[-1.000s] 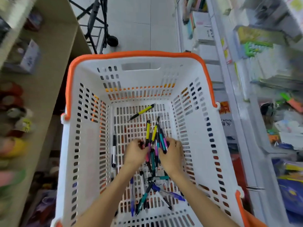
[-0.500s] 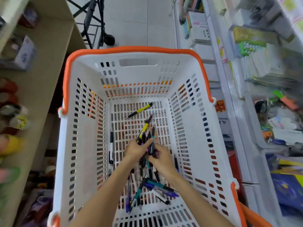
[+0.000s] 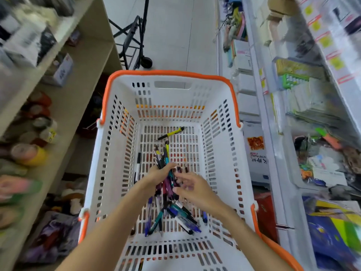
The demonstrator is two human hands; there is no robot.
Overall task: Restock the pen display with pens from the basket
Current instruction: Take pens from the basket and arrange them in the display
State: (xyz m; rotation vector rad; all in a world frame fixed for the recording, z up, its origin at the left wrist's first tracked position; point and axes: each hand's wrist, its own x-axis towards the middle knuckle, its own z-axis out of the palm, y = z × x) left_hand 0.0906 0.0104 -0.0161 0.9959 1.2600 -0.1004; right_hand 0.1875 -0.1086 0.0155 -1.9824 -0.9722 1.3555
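Basket point(image 3: 218, 153), white, orange-rimmed: loose pens point(image 3: 172, 214) on its floor. Left hand point(image 3: 160, 175) grips a pen bundle point(image 3: 163, 159); right hand point(image 3: 190, 187) hovers beside, fingers spread. Best to square the tips and tighten before lifting.

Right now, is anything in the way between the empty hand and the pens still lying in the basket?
Nothing visible blocks it. The right hand hovers open just above the loose pens on the basket floor. The left hand grips a bundle of pens beside it, not over them.
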